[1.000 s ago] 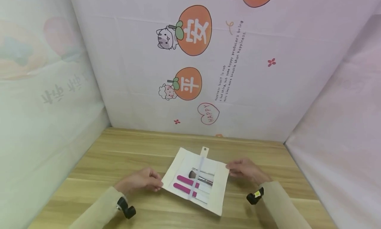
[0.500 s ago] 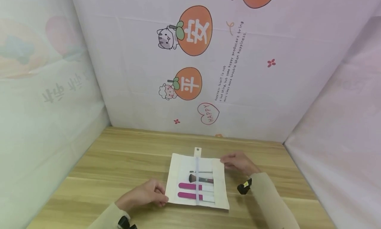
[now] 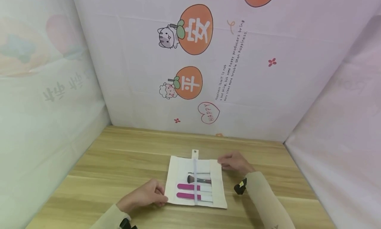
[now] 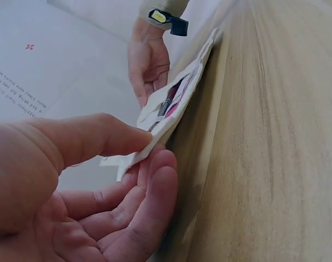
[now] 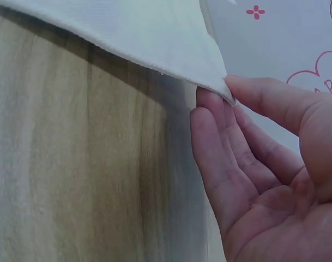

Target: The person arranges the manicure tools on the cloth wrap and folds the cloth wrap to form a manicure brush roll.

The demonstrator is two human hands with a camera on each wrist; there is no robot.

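A cream fabric brush case (image 3: 218,184) lies spread out in the head view, with a snap strap (image 3: 194,154) at its far edge. Beneath its pale elastic band (image 3: 195,196) sit a dark-bristled makeup brush (image 3: 203,180), a thinner tool (image 3: 202,173) and two flat magenta-ended sticks (image 3: 188,186); their right ends are tucked in the side pocket. My left hand (image 3: 148,194) pinches the near left corner between thumb and fingers. At the far right corner, my right hand (image 3: 235,161) pinches the fabric, thumb on top, as the right wrist view shows of the case edge (image 5: 149,60).
The wood-grain table (image 3: 119,162) runs back to a white printed cloth wall (image 3: 143,106). More cloth walls stand at the left (image 3: 53,129) and right (image 3: 336,133). In the left wrist view the case is raised at its held corners over the table.
The case has turned from slanted to nearly square with the table and shifted slightly left. Both hands moved with it, the left nearer to me, the right leftward, still holding their corners.
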